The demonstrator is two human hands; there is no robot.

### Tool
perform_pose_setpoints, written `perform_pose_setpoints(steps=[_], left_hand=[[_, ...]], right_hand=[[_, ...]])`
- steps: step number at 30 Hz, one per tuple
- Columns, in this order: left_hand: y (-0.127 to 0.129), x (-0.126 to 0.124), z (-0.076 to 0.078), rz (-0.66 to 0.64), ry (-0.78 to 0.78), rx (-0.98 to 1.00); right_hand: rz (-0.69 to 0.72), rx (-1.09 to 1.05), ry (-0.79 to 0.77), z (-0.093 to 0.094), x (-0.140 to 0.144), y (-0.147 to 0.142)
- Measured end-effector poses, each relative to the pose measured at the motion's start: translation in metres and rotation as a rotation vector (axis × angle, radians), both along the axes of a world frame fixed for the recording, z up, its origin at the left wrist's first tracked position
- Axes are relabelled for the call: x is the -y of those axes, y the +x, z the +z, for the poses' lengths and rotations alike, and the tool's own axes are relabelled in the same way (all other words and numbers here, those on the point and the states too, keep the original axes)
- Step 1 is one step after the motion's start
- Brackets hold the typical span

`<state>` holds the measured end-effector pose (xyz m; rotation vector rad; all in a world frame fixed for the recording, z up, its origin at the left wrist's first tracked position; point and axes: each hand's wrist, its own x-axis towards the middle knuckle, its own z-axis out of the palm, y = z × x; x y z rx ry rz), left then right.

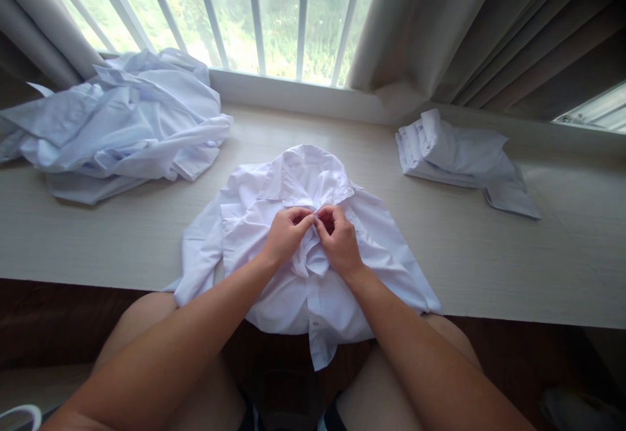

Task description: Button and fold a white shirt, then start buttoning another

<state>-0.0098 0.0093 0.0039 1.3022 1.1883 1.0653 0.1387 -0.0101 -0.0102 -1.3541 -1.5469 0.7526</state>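
white shirt (303,255), pale, perhaps beige ledge (489,255)

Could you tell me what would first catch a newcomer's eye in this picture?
The white shirt spread at the near edge of the pale ledge, with the left hand and right hand pinching its front just below the collar. Next, the crumpled heap of white shirts at far left and the folded stack at right.

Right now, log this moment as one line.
left hand pinching shirt placket | right hand pinching same | crumpled pile left | folded shirts right
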Motion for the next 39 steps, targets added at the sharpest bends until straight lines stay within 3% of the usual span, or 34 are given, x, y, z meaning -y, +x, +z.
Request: perform_pose_setpoints(steps=[39], left_hand=[[0.0011,0.0012,-0.0028,0.05,0.027,-0.054]], right_hand=[[0.004,0.05,-0.022,0.0038,0.0001,0.0014]])
